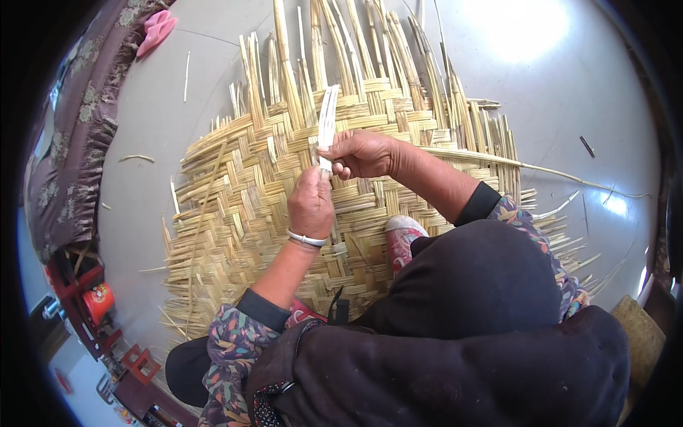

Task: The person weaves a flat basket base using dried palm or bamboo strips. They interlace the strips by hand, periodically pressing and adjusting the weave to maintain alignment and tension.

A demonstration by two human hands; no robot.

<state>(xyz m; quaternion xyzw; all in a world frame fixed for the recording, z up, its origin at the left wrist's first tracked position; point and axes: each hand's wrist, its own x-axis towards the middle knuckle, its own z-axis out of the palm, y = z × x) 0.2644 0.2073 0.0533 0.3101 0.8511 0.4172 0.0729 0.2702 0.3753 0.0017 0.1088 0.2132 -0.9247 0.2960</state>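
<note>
Between my two hands a short, pale, flattened reed strip (328, 117) stands nearly upright, split lengthwise toward its top. My left hand (311, 198) is closed on its lower end, with thumb and fingers pressed together. From the right, my right hand (365, 154) pinches the strip just above, thumb across its face. Beneath both hands spreads a woven reed mat (245, 196) in a slanting over-and-under pattern. Loose reed ends (284, 67) stick out along its far edge.
A long thin reed stalk (562, 173) reaches off the mat to the right across the grey floor (555, 107). My shoe (403, 238) rests on the mat. A pink cloth (156, 32) and a patterned cover (78, 135) are at the left, with dark red furniture (71, 302) below.
</note>
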